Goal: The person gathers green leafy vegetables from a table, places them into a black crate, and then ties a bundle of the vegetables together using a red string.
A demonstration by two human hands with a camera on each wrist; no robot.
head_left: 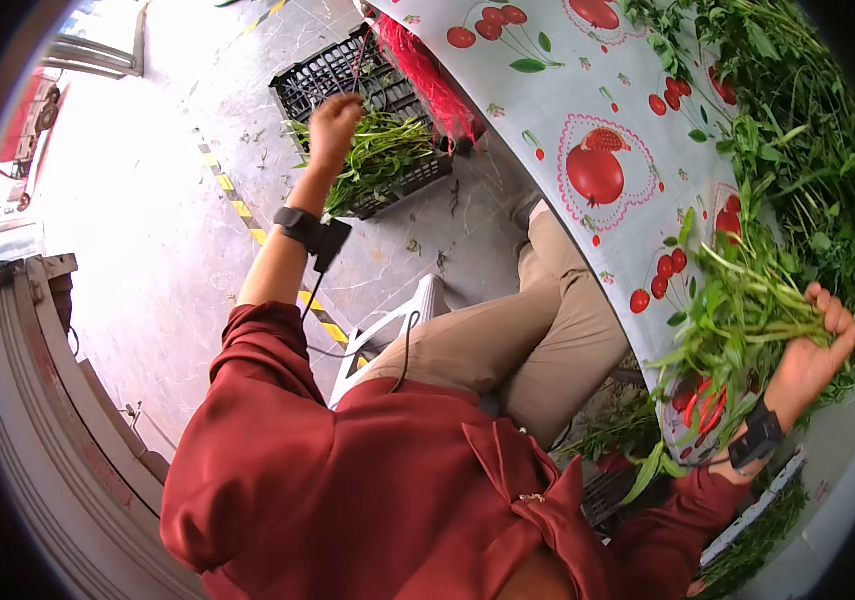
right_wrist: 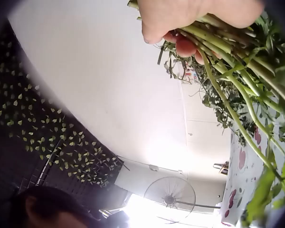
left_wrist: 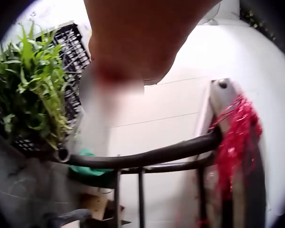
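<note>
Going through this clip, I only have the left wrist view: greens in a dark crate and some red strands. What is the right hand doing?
Observer: In the head view, the right hand grips a bunch of leafy stems.
Operator: What is on the table near it?
Observer: A white tablecloth printed with red fruit.
Operator: Are there more greens up there?
Observer: Yes, a large pile of greens lies on the tablecloth, along the right side of the head view.
</note>
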